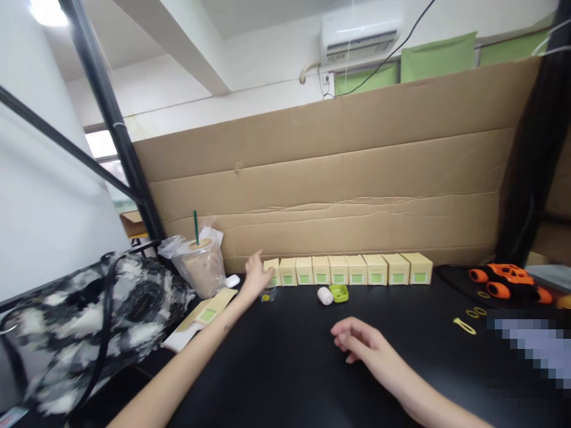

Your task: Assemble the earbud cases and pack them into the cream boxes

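A row of several small beige boxes with green labels [348, 270] stands along the back of the black table [294, 368], against a cardboard wall. My left hand [257, 276] reaches out to the row's left end and touches the leftmost box [273, 270]; whether it grips it I cannot tell. A tiny clear pot [268, 295] sits just below that hand. My right hand [359, 340] rests on the table in the middle, fingers loosely curled, holding nothing. A white earbud case [325, 295] and its open green cover [339, 292] lie in front of the row.
An iced drink cup with a green straw [201, 266] stands at the left, beside flattened box blanks [209, 310] and a black-and-white bag [84, 315]. An orange toy car [506, 280] and yellow clips [466, 324] lie at the right. A black frame post [111, 119] rises at the left.
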